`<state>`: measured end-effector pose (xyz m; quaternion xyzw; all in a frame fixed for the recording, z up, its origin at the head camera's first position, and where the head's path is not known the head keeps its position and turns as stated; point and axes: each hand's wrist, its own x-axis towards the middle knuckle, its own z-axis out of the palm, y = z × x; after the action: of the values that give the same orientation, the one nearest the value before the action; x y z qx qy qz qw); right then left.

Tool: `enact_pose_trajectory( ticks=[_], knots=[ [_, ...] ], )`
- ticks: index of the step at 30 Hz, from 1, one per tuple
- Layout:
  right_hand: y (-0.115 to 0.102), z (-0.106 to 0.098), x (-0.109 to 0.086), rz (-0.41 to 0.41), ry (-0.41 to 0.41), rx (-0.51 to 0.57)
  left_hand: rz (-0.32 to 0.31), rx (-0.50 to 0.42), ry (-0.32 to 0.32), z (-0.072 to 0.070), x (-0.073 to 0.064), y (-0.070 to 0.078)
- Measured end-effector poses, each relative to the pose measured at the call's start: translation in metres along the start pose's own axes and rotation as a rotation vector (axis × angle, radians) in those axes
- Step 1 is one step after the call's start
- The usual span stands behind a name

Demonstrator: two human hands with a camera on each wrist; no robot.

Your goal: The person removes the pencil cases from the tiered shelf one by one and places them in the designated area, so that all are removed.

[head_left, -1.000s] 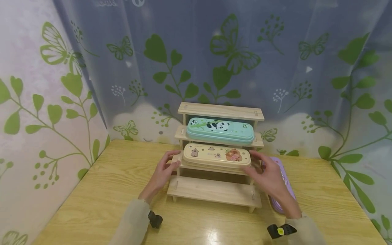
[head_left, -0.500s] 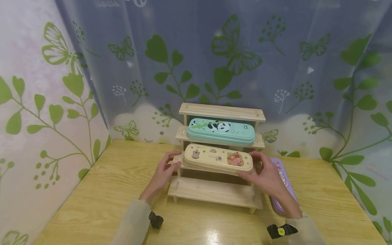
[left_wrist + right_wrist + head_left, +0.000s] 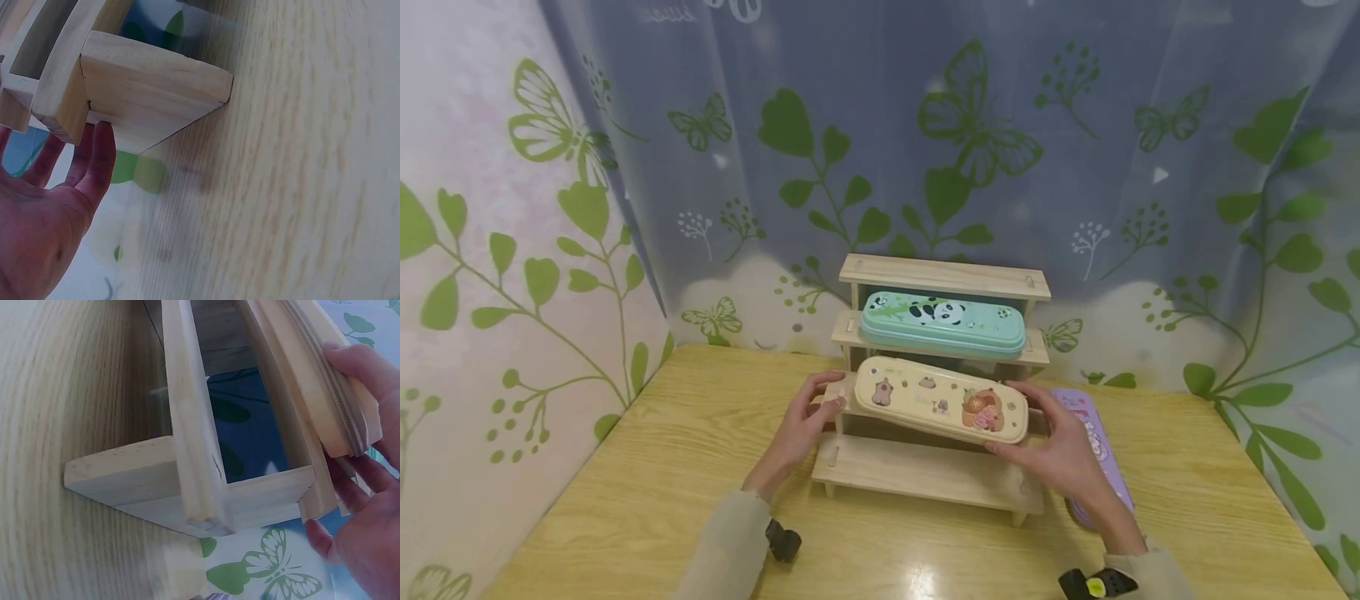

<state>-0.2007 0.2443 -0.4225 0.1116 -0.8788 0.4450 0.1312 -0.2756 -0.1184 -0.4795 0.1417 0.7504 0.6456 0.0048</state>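
My right hand pinches the right end of a cream pencil case, thumb at its front edge and fingers behind. The case carries cartoon animal pictures, and a zip along its side shows in the right wrist view. It lies askew over a middle tier of a stepped wooden shelf, its right end toward me. My left hand holds the left end of that tier between thumb and fingers. In the left wrist view its fingertips reach the wood below the board. A mint panda pencil case sits one tier higher.
A purple pencil case lies on the wood-grain table right of the shelf, partly behind my right hand. Patterned curtain hangs close behind the shelf. The top tier overhangs the panda case.
The cream case's right end has swung toward me and the case has shifted slightly right, with my right hand following. My left hand stays at the shelf's left end.
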Motion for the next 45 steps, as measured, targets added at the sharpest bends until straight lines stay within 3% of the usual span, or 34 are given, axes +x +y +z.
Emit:
enact_pose_trajectory(
  ticks=[7,17,20,27,45],
  knots=[
    [0.007,-0.006,-0.008,-0.041,0.059,0.055,0.007,0.002,0.008,0.001,0.0,-0.001],
    [0.017,-0.029,-0.023,-0.221,0.099,0.16,-0.01,0.007,0.018,0.001,-0.001,0.001],
    [0.022,-0.041,-0.03,-0.237,0.115,0.148,-0.007,0.009,0.016,0.001,-0.001,0.001],
    [0.035,-0.068,-0.05,-0.186,0.194,0.06,-0.006,0.0,0.005,0.001,-0.002,0.001],
    [0.057,-0.115,-0.085,-0.027,0.301,0.102,-0.008,0.008,0.013,0.001,0.0,-0.001]
  ],
)
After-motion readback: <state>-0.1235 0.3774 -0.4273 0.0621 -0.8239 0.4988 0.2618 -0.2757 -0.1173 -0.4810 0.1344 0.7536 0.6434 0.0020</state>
